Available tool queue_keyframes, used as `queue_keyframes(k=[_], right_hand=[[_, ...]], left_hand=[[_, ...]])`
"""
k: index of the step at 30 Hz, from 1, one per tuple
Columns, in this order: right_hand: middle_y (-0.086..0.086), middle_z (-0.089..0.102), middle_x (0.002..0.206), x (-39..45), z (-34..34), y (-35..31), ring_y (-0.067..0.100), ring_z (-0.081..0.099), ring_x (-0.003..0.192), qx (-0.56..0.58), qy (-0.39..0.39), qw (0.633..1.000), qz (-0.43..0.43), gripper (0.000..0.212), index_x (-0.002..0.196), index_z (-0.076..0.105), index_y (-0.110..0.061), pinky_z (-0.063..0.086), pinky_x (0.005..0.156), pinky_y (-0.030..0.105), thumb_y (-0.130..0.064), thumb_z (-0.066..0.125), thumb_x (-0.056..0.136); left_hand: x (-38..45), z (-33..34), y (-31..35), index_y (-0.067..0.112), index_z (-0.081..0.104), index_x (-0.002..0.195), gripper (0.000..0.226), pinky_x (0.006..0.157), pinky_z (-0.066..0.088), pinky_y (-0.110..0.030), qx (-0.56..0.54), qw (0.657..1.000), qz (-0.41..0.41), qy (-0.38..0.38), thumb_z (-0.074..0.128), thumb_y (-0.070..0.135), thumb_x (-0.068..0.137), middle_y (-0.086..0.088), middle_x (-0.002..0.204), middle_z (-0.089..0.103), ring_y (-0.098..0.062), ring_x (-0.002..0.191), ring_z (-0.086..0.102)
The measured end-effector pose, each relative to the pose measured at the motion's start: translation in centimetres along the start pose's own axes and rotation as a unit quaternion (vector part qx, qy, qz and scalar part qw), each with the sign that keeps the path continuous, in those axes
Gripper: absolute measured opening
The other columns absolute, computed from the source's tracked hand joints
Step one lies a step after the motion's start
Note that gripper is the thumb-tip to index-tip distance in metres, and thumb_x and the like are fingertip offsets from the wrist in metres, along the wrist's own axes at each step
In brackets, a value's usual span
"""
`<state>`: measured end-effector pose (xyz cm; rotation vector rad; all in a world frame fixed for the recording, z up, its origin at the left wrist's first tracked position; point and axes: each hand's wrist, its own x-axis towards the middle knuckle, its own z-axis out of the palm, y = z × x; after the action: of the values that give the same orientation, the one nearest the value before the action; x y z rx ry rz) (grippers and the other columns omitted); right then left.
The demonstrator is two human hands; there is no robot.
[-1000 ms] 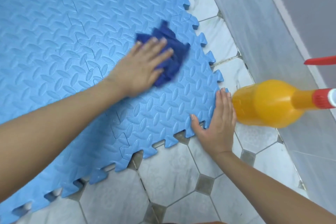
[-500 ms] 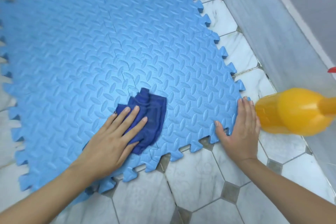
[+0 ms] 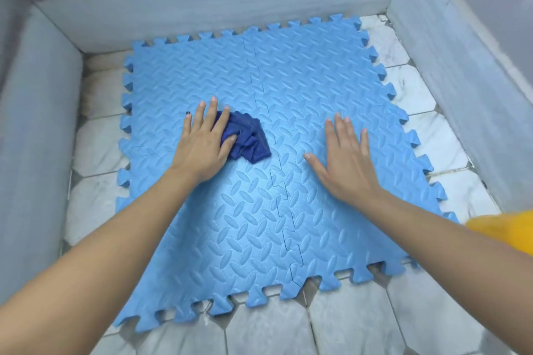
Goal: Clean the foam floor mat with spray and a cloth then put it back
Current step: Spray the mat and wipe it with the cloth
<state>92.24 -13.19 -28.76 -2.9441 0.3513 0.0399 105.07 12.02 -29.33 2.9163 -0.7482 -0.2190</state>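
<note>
My left hand (image 3: 203,143) presses the dark cloth (image 3: 248,137) flat on the foam mat (image 3: 259,210) to wipe; my right hand (image 3: 344,157), open and empty, holds the mat steady.

Mat (image 3: 288,210): light blue, embossed leaf-grain pattern. Cloth (image 3: 248,138): dark blue. Floor (image 3: 432,323): white-grey marbled tiles. Bottle (image 3: 510,228): orange-yellow.
</note>
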Motion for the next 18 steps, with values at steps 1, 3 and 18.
queue_keyframes(k=[1, 3, 18], right_hand=[[0.012, 0.009, 0.165, 1.4, 0.0, -0.2, 0.027, 0.003, 0.153, -0.007, -0.004, 1.0, -0.007, 0.08, 0.156, 0.014, -0.006, -0.001, 0.121, 0.053, -0.058, 0.034, 0.098], [0.01, 0.008, 0.165, 3.8, 0.2, -0.2, 0.027, 0.002, 0.153, -0.015, -0.004, 1.0, -0.013, 0.08, 0.156, 0.014, -0.007, 0.0, 0.121, 0.054, -0.059, 0.031, 0.097], [0.002, 0.001, 0.166, 5.0, 0.7, 0.5, 0.022, -0.001, 0.153, -0.025, -0.118, 0.992, 0.041, 0.087, 0.158, 0.008, -0.02, 0.002, 0.122, 0.052, -0.071, 0.008, 0.087]], left_hand=[[0.1, 0.6, 0.1, 0.018, 0.015, 0.153, 0.065, 0.118, 0.004, -0.046, -0.015, 1.0, -0.002, -0.003, 0.02, 0.049, 0.097, -0.006, 0.161, 0.006, -0.029, 0.148, 0.002], [-0.1, 1.6, 0.4, 0.017, 0.013, 0.153, 0.068, 0.119, 0.003, -0.043, -0.038, 0.999, -0.01, 0.009, 0.014, 0.05, 0.094, -0.004, 0.161, 0.008, -0.026, 0.148, 0.001], [-0.5, 1.4, 0.6, 0.018, 0.014, 0.153, 0.063, 0.119, 0.001, -0.039, -0.035, 0.999, -0.009, -0.038, 0.009, 0.05, 0.098, -0.001, 0.16, 0.007, -0.023, 0.148, 0.008]])
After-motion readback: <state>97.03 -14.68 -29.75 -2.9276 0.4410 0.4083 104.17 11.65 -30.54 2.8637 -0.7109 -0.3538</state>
